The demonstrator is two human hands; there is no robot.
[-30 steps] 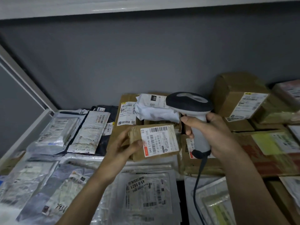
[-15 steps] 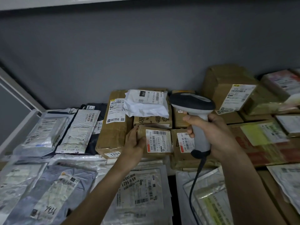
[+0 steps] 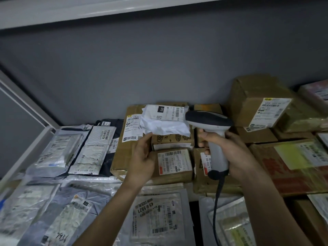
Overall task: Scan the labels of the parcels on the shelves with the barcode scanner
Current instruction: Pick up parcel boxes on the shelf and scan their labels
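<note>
right hand [image 3: 236,153]: gripping grey handheld barcode scanner [image 3: 213,132];
left hand [image 3: 143,157]: fingers relaxed, resting on small brown labelled cardboard parcel [image 3: 174,164]

The barcode scanner [image 3: 211,128] is grey with a black head, the boxes [image 3: 255,102] brown, the wall [image 3: 159,64] grey.

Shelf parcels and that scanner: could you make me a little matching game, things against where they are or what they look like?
Things:
1. barcode scanner
2. white crumpled bag
3. small brown box
4. large box

Descriptions:
A. far right, against the wall
B. left hand at its side
C. on top of a printed carton
D. gripped by the right hand

Pairs: 1-D, 2-C, 3-B, 4-A
</note>
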